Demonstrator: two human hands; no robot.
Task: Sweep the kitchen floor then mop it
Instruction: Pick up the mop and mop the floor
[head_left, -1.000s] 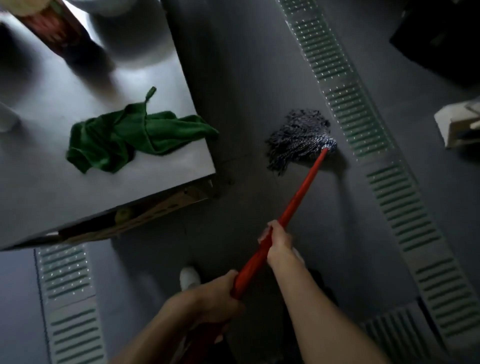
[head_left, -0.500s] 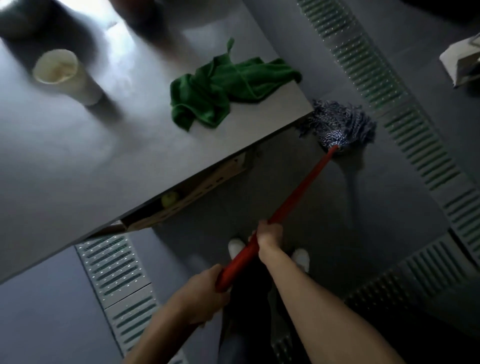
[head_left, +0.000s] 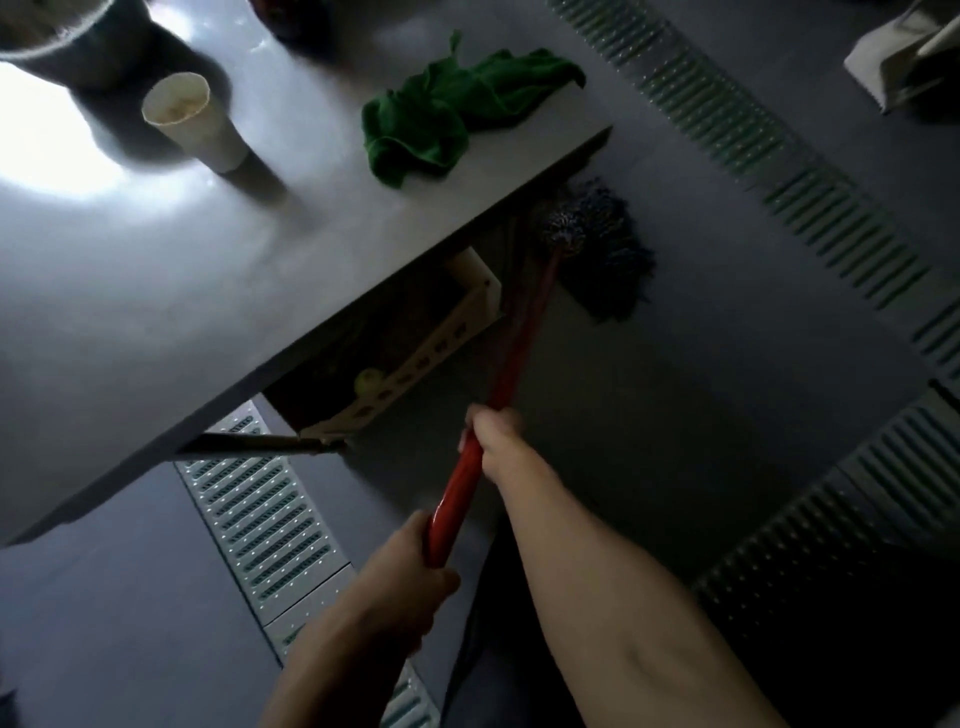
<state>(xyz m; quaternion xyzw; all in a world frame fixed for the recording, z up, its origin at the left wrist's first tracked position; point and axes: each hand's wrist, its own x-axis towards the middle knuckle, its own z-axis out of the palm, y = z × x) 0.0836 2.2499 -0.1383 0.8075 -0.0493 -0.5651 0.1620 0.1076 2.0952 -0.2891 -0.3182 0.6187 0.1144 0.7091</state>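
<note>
I record one mop (head_left: 530, 322) in use. Its dark string mop head (head_left: 597, 234) lies on the floor (head_left: 701, 415) just beside the table (head_left: 208, 312) corner, part of it tucked under the table edge. The red handle (head_left: 498, 384) runs back from there along the table's open side. Two hands hold it: the right hand (head_left: 491, 431) is wrapped round the shaft nearer the table, and the left hand (head_left: 405, 577) is curled round the lower end, further from the table.

Handling, in my judgement: the shaft is stiff and light, the glossy coating possibly slick; the strings are soft and will drag heavily if wet. A spaced two-handed hold, as here, suits it; take the shaft, never the strings.

Count: on the table, one green cloth (head_left: 457, 109), one pale cup (head_left: 192, 119), one dark vessel (head_left: 78, 41) at the back edge. Under the table, one slotted crate (head_left: 441, 343). Round the table, three runs of drain grating (head_left: 779, 156). Mopping appears under way; whether sweeping is finished I cannot tell
</note>
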